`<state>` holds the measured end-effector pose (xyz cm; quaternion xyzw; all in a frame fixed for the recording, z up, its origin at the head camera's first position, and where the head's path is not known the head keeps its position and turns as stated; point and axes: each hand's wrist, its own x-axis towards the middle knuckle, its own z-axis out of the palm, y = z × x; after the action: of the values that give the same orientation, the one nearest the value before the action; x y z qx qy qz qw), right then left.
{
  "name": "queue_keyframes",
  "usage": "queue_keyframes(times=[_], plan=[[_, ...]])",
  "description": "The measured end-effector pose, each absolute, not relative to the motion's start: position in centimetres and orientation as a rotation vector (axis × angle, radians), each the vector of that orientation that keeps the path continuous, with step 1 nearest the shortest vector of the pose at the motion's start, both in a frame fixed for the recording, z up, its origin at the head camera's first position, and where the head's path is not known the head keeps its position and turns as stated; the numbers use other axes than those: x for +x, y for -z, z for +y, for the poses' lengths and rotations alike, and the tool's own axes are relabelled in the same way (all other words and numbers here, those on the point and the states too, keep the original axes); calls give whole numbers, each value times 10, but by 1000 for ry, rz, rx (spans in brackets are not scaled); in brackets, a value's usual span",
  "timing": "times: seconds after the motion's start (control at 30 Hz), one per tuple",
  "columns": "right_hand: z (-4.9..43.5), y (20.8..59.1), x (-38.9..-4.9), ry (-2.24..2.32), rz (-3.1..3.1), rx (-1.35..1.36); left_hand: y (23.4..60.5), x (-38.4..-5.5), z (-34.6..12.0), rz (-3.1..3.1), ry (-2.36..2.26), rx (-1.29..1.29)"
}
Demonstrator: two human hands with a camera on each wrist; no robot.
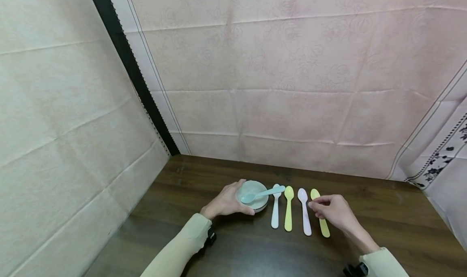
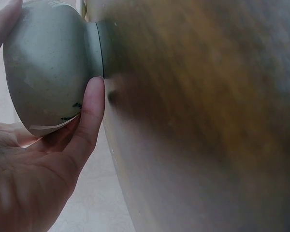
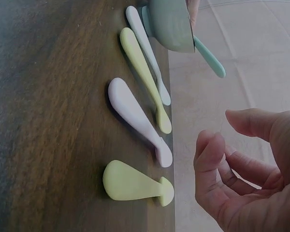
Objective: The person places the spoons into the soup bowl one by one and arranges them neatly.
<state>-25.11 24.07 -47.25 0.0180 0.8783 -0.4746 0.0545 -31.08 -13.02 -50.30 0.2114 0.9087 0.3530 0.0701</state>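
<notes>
My left hand [image 1: 230,199] is curled round the side of a pale green bowl [image 2: 48,63], which stands on the table. A mint-green spoon [image 1: 268,192] lies in the bowl, its handle jutting past the rim to the right. Right of the bowl, spoons lie side by side: a pale blue one [image 1: 275,214], a yellow one [image 1: 288,212], a pale lilac one [image 3: 133,108] and another yellow one [image 3: 133,183]. Above this rightmost yellow spoon hovers my right hand [image 1: 333,210], fingers loosely bent and nothing between them. It partly hides that spoon in the head view.
The dark wooden table [image 1: 233,244] meets a pale cloth backdrop [image 1: 284,107] behind the spoons. Another cloth [image 1: 65,147] hangs along the left side, with a black strip [image 1: 135,74] at the corner. Dark straps sit on both wrists.
</notes>
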Motion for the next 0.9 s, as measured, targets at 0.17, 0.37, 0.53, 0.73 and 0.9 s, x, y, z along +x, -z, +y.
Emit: queue_keyframes(times=[0.17, 0.37, 0.53, 0.73, 0.9], plan=[[244, 473, -247, 1418, 2705, 71, 503, -310, -130, 2729, -1070, 645], [246, 472, -242, 1414, 2733, 82, 503, -310, -130, 2725, -1072, 643], [247, 472, -239, 1425, 2748, 100, 504, -310, -130, 2727, -1069, 638], [249, 473, -236, 1392, 2772, 131, 504, -310, -130, 2731, -1060, 623], [251, 474, -234, 1376, 2779, 152, 504, -310, -130, 2732, -1064, 632]])
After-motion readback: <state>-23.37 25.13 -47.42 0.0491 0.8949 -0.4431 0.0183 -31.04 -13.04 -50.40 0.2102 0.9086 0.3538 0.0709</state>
